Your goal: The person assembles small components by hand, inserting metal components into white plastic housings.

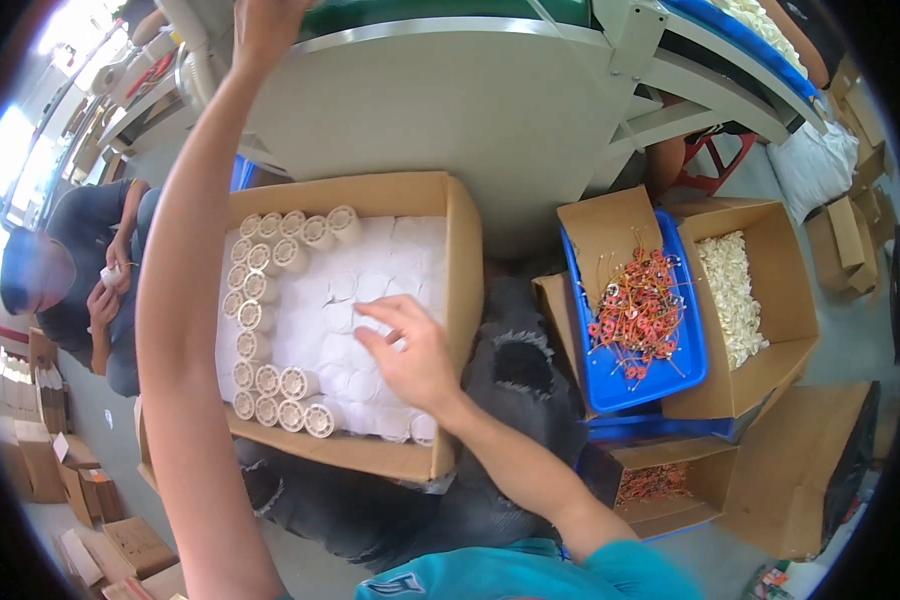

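A shallow cardboard box (465, 260) sits across my lap. White cylindrical plastic parts (255, 317) with slotted round ends line its far side, left side and near left corner. A thin white sheet (310, 290) with rounded bumps covers the rest of the box's bottom. My right hand (410, 355) hovers over or touches this sheet near the middle, thumb and fingers apart, with nothing visible in them. My left hand (267, 30) reaches up to the worktable's edge at the top, where the frame cuts off its fingers.
A grey worktable (440, 110) with a green surface stands ahead. To the right, a blue tray (597, 375) holds red parts with wires, beside a carton (770, 385) of small white pieces. A lower carton (710, 475) holds more reddish parts. Another person (80, 260) sits at the left.
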### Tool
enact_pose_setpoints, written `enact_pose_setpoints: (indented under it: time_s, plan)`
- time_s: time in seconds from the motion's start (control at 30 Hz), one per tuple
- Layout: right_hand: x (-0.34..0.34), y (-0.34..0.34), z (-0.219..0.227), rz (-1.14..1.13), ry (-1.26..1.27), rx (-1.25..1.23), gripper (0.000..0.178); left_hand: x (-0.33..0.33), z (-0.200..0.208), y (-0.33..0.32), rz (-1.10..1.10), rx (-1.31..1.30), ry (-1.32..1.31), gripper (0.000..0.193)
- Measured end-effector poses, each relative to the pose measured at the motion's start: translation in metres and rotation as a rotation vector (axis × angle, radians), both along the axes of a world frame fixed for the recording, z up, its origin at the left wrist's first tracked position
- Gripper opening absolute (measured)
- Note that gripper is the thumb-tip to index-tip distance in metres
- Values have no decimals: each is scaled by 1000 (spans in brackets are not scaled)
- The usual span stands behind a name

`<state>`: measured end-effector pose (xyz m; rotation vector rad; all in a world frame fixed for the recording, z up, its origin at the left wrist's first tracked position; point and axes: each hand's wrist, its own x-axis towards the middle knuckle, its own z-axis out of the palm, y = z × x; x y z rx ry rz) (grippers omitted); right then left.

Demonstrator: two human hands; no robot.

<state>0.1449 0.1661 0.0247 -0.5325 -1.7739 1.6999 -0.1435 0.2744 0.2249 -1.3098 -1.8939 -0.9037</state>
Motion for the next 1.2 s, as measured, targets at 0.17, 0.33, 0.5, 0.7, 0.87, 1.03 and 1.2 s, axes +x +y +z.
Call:
enact_pose_setpoints:
  time_s: [0.17, 0.33, 0.5, 0.7, 0.87, 1.03, 1.2]
  plan:
    - [1, 1, 1, 83, -44, -35, 27, -29, 4, 51, 214, -73, -203, 58]
    - [2, 9, 1, 76, -5, -85, 27, -82, -8, 68, 303, 143, 238, 74]
    - [6, 18, 1, -6, -28, -91, 26, -12, -76, -7, 33, 376, 474, 45]
    - [-4, -2, -3, 31, -41, -80, 26, 51, -290, -121, 141, -267, -111, 48]
    - [-14, -5, -17, -21, -77, -5, 27, 55, -326, -117, 221, -328, -120, 49]
    - [-28, -8, -31, -82, -55, 123, 26, 38, -328, -112, 319, -497, -129, 52]
    - [-11, 5, -20, -203, 61, -50, 22, 62, -294, -127, 146, -359, -257, 49]
